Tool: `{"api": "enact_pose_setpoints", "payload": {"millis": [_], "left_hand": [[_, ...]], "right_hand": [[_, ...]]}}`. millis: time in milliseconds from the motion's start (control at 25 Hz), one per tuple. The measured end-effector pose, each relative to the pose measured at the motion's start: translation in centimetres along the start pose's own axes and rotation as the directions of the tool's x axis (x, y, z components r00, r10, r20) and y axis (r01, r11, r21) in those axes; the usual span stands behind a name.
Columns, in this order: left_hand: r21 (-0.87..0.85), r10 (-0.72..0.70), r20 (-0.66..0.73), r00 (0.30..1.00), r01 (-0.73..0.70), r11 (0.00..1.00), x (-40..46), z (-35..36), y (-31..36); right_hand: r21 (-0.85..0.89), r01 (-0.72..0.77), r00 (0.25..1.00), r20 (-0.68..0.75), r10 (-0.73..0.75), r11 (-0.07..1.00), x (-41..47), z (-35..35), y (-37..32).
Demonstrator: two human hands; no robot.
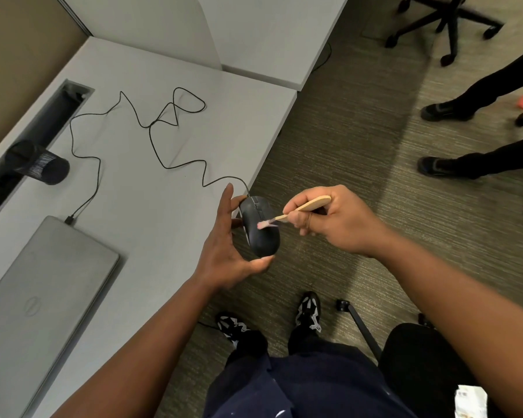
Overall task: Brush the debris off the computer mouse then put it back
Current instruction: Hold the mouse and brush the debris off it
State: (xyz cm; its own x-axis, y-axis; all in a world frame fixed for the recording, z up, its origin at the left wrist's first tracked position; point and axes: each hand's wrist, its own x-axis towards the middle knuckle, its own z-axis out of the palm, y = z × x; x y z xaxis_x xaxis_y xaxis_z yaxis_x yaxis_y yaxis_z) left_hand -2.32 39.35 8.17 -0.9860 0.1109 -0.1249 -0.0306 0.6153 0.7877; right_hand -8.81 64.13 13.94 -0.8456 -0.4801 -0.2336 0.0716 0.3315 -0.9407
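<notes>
A black wired computer mouse [260, 226] is held in the air just past the desk's right edge, top side up. My left hand [227, 245] grips it from the left, thumb at its rear end and fingers along its far side. My right hand [329, 221] holds a small wooden-handled brush [307, 206], whose pale pink bristles touch the middle of the mouse's back. The mouse's black cable [163, 137] loops across the grey desk [151, 206] to a plug at the laptop.
A shut silver laptop [43, 300] lies on the desk at the left. A black mesh cup [38, 162] lies on its side beside the cable slot [34, 146]. Another person's legs [477, 134] and an office chair base [447, 25] stand on the carpet at right.
</notes>
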Motion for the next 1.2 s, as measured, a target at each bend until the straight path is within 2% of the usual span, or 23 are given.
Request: {"api": "enact_pose_setpoints", "payload": {"millis": [120,240,320,440,560,680,800,880,960,1040,1200], "left_hand": [[0.003,-0.003,0.003,1.000,0.003,1.000,-0.1,0.0,-0.1],[-0.013,-0.008,0.010,1.000,0.009,1.000,-0.1,0.1,0.1],[-0.019,-0.001,0.003,1.000,0.001,1.000,0.1,0.1,0.3],[-0.006,-0.004,-0.005,1.000,0.004,1.000,0.1,0.1,0.4],[0.026,-0.007,0.001,1.000,0.007,1.000,-0.2,0.1,0.3],[0.018,-0.006,0.001,1.000,0.006,1.000,0.0,0.2,0.5],[0.010,0.000,-0.010,1.000,0.000,1.000,0.4,0.1,0.7],[0.026,0.005,-0.006,1.000,-0.005,1.000,0.6,0.0,0.7],[0.032,0.005,0.006,1.000,-0.005,0.999,0.6,-0.1,0.7],[0.024,0.005,0.012,1.000,-0.005,1.000,0.8,0.0,0.8],[0.029,0.010,0.018,1.000,-0.011,1.000,1.0,0.1,0.7]], "right_hand": [[-0.067,0.011,0.999,-0.047,-0.014,0.998,0.1,-0.7,0.0],[0.115,0.054,0.998,-0.049,-0.048,0.992,0.1,-0.4,-0.6],[0.169,0.033,0.999,-0.017,-0.031,0.985,-0.1,0.1,-0.6],[0.124,-0.011,1.000,0.004,0.011,0.992,-0.2,0.2,-0.1],[0.036,-0.009,0.999,-0.051,0.011,0.999,-0.2,-0.6,-0.1],[0.083,0.028,0.998,-0.062,-0.023,0.996,-0.1,-0.5,-0.6],[0.087,-0.034,0.999,-0.033,0.037,0.996,-0.1,-0.2,-0.5],[0.013,-0.041,0.992,-0.123,0.043,0.999,0.0,-0.7,0.0],[-0.002,0.012,0.985,-0.171,-0.012,1.000,0.1,-0.9,0.0],[0.022,0.063,0.989,-0.134,-0.060,0.998,0.1,-0.6,-0.4],[-0.133,0.052,0.999,0.012,-0.051,0.990,-0.1,0.1,-1.2]]}}
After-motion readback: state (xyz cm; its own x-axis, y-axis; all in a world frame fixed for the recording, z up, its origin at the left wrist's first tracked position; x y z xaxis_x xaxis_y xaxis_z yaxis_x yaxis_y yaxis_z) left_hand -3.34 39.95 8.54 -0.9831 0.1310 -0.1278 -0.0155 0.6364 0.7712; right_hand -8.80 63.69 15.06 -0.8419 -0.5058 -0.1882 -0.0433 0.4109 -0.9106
